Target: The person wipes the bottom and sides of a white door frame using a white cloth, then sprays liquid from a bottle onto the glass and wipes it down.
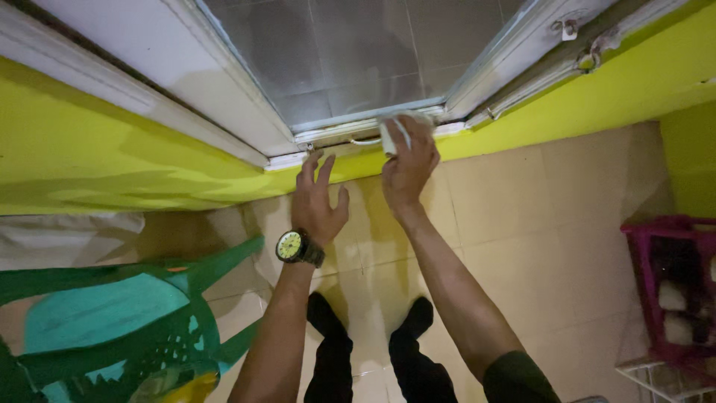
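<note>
My right hand (409,166) presses a white cloth (395,131) against the lower frame (358,133) of a window with grey frosted panes (350,52). My left hand (318,203) is raised just below the sill, fingers spread, holding nothing; a watch with a yellow-green dial (295,247) sits on its wrist. The window frame is white and set in a bright yellow-green wall (112,149).
A green plastic chair (112,321) stands at the lower left. A magenta crate (671,283) sits at the right over a white wire rack (664,377). Beige floor tiles (537,224) lie below, with my dark trouser legs (373,351) at the bottom middle.
</note>
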